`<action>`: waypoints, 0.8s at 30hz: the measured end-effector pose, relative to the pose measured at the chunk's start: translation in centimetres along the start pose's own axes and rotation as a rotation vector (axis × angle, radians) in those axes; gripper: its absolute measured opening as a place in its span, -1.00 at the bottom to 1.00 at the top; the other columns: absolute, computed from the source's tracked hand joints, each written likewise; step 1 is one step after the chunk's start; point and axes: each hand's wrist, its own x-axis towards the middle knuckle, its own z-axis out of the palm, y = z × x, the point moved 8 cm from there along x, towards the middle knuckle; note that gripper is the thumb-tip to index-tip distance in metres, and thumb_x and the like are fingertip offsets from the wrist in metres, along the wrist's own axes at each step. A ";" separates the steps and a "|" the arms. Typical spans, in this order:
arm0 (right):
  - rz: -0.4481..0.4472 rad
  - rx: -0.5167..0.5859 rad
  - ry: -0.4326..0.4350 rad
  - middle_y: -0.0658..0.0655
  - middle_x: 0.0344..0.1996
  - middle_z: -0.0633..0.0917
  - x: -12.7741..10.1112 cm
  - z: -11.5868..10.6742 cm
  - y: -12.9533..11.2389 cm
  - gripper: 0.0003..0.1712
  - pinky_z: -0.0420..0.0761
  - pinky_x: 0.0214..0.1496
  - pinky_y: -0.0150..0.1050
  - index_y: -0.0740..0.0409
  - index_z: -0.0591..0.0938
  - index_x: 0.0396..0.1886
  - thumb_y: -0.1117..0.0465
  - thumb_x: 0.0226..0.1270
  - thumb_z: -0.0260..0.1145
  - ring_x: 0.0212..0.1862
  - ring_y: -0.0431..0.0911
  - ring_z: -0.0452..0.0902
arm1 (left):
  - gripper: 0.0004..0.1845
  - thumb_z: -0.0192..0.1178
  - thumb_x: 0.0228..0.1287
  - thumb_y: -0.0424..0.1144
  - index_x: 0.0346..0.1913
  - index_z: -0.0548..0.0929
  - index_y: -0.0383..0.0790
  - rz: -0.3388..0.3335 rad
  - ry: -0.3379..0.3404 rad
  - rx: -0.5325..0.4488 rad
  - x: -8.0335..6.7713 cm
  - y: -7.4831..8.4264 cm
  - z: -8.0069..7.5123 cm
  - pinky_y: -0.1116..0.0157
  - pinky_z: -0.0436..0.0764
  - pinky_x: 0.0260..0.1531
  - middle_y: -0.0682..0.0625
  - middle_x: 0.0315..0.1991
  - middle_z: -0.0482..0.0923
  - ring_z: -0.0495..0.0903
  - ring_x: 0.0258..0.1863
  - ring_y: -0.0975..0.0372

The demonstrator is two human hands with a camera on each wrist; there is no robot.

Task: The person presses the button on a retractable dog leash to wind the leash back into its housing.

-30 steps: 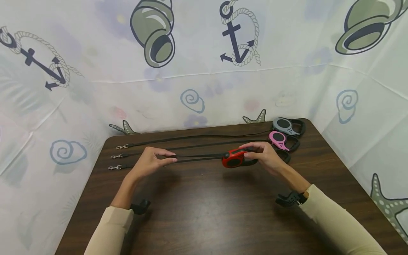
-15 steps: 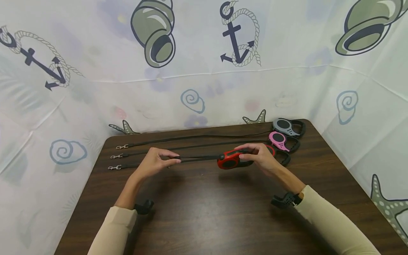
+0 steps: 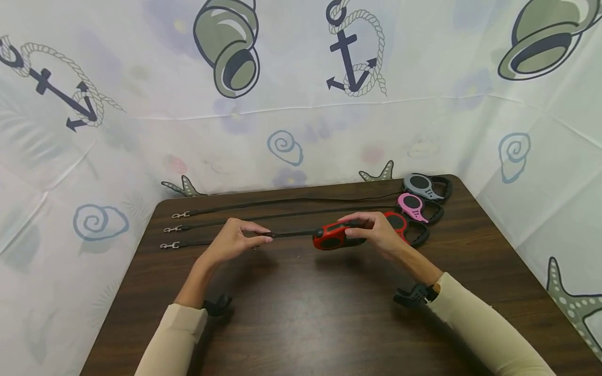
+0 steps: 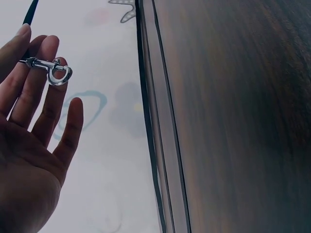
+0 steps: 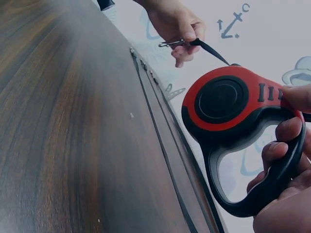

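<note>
My right hand (image 3: 376,232) holds a red and black retractable dog leash (image 3: 329,236) above the table. In the right wrist view, curled fingers wrap the black loop handle (image 5: 279,182), and the thumb lies near the top of the red casing (image 5: 194,99). A short length of black strap (image 3: 295,233) runs from the casing to my left hand (image 3: 235,240). Thumb and fingertips there pinch the strap beside its silver snap hook (image 4: 51,66). The other left fingers are extended in the left wrist view.
Along the back of the dark wooden table (image 3: 301,313) lie a grey leash (image 3: 418,182), a pink leash (image 3: 411,205) and another red leash (image 3: 396,223). Their black straps stretch left to metal clips (image 3: 169,245). A patterned cloth (image 3: 301,115) hangs behind the table.
Both hands have drawn closer: the right moved left with the leash, the left slightly right. The strap between them looks shorter. More of the red leash on the table shows.
</note>
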 end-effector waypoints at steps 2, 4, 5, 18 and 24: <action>-0.009 -0.030 -0.001 0.03 -0.03 0.79 0.1 0.3 -0.1 -0.56 0.61 -0.06 -0.25 0.40 0.68 0.22 0.35 0.39 0.41 -0.14 -0.04 0.59 | -0.82 0.53 0.31 -0.12 -0.09 0.90 -0.07 -0.003 -0.003 0.004 0.1 0.1 0.1 0.27 0.61 -0.41 0.05 -0.16 0.85 0.76 -0.34 -0.06; -0.021 -0.045 -0.005 0.05 -0.03 0.78 0.3 0.6 -0.2 -0.57 0.61 -0.08 -0.24 0.38 0.69 0.21 0.34 0.39 0.43 -0.15 -0.04 0.58 | -0.82 0.53 0.31 -0.12 -0.09 0.90 -0.05 -0.004 -0.010 0.009 0.2 0.1 0.2 0.27 0.60 -0.40 0.05 -0.16 0.85 0.73 -0.35 -0.01; -0.023 -0.044 -0.008 0.06 -0.03 0.78 0.3 0.8 -0.2 -0.57 0.61 -0.08 -0.24 0.38 0.70 0.21 0.34 0.39 0.44 -0.15 -0.04 0.59 | -0.82 0.53 0.31 -0.11 -0.09 0.90 -0.05 -0.004 -0.014 0.013 0.2 0.1 0.3 0.26 0.60 -0.39 0.05 -0.16 0.85 0.72 -0.35 0.01; -0.028 -0.113 -0.035 0.15 -0.08 0.79 0.7 2.3 -0.2 -0.59 0.60 -0.10 -0.16 0.32 0.73 0.20 0.32 0.39 0.45 -0.19 -0.03 0.55 | -0.77 0.51 0.32 -0.12 -0.05 0.89 -0.13 -0.036 -0.091 -0.024 0.5 0.1 2.0 0.11 0.70 -0.44 -0.04 -0.09 0.84 0.68 -0.51 -0.05; -0.036 -0.118 -0.055 0.24 -0.04 0.77 0.8 2.9 0.1 -0.60 0.58 -0.08 -0.22 0.34 0.72 0.19 0.33 0.39 0.44 -0.15 -0.02 0.55 | -0.79 0.51 0.32 -0.11 -0.08 0.90 -0.11 -0.014 -0.124 0.005 0.8 0.4 2.8 0.34 0.30 -0.59 -0.04 -0.10 0.84 0.17 -0.66 0.32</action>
